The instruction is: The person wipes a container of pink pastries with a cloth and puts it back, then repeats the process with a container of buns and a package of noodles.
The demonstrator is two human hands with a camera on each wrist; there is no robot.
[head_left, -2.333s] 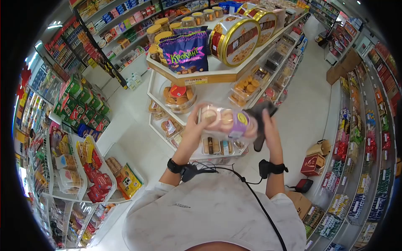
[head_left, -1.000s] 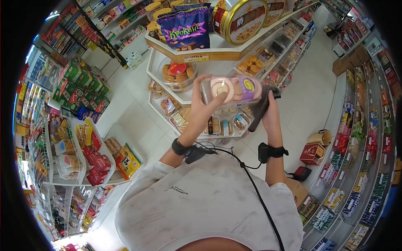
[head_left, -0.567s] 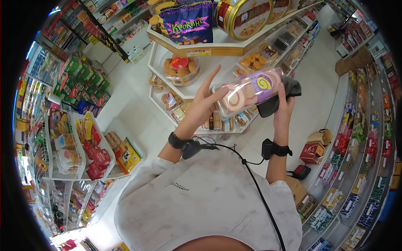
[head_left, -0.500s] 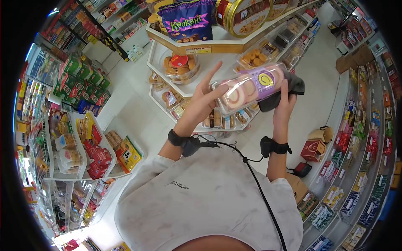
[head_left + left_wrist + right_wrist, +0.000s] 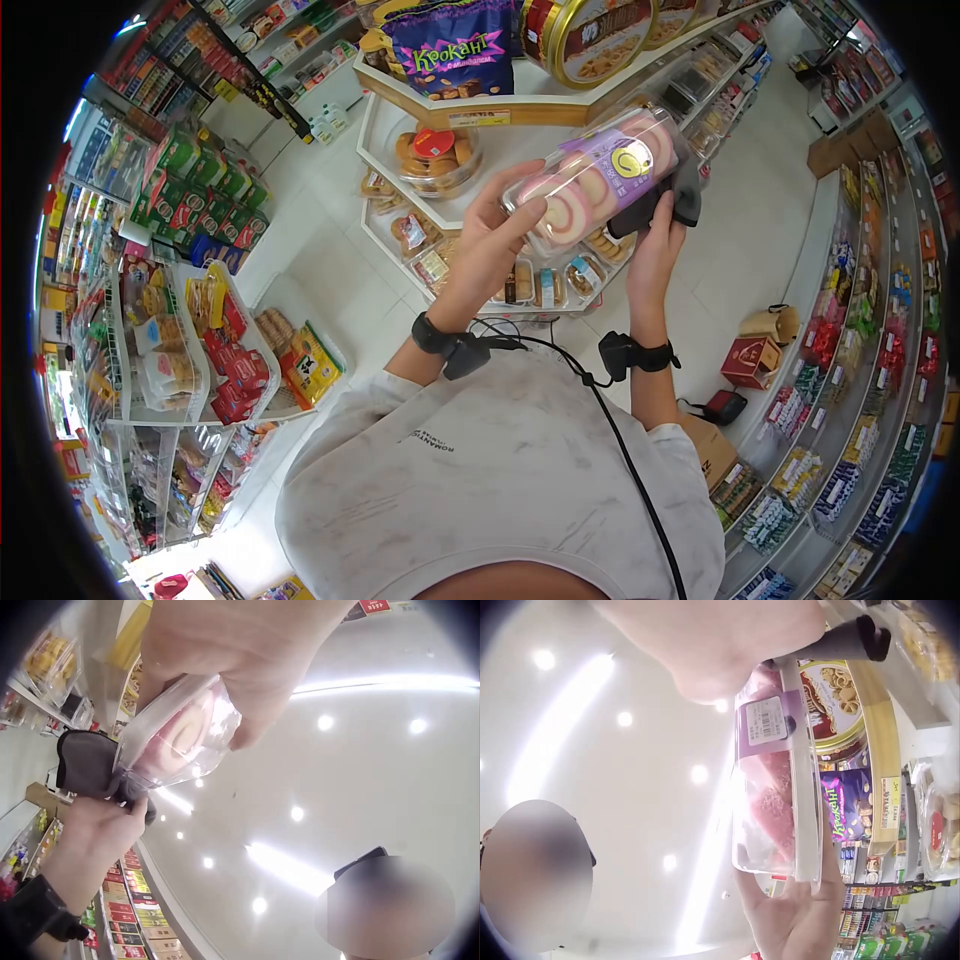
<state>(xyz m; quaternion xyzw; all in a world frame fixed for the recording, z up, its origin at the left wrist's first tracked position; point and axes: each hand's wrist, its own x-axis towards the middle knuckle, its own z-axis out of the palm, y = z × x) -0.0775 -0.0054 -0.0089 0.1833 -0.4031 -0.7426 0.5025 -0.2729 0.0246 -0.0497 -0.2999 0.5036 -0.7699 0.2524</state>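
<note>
A clear plastic box of pink-and-white Swiss roll slices (image 5: pixel 590 180), with a purple label, is held up over the display stand, slanting up to the right. My left hand (image 5: pixel 497 230) grips its lower left end, thumb on top and fingers behind. In my right hand (image 5: pixel 653 255) is a dark grey cloth (image 5: pixel 684 190) with black edging, bunched against the box's right end and underside. The left wrist view shows the cloth (image 5: pixel 88 763) draped over the right fingers beside the box (image 5: pixel 180 739). A barcode sticker (image 5: pixel 767 720) on the box faces the right wrist camera.
The tiered white stand (image 5: pixel 480 208) carries a round tub of cookies (image 5: pixel 437 160), several small pastry boxes, a purple sweets bag (image 5: pixel 450 50) and a round biscuit tin (image 5: pixel 600 40). A snack rack (image 5: pixel 165 350) stands at left, candy shelves (image 5: pixel 850 400) at right.
The box has risen away from my body and tilted, its right end swinging upward. My left fingers, stretched out half a second ago, now bend behind it. The cloth stays at its right end.
</note>
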